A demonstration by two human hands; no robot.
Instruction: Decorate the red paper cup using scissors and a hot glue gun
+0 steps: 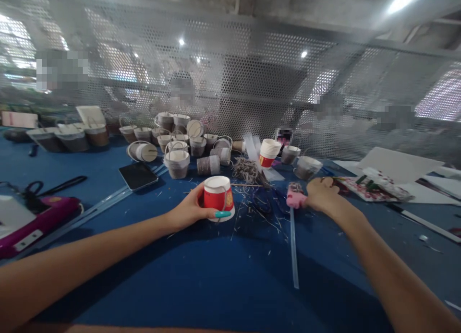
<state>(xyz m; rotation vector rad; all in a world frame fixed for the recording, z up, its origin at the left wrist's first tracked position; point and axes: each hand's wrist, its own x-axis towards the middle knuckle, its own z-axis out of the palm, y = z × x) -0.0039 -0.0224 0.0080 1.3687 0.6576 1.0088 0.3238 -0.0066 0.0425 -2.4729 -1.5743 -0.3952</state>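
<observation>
Cup (213, 198) in L hand (188, 209), R hand (324, 195) gripping prob. glue gun (296, 198), scissors (261, 198), twine (246, 170) btwn

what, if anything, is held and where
Left hand holds the red cup by its side; right hand is at the pink glue gun, hold unclear.

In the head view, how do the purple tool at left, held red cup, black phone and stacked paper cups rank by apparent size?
1. Purple tool, perhaps helped by nearness
2. Red cup
3. Black phone and stacked paper cups: too alike to rank
</observation>
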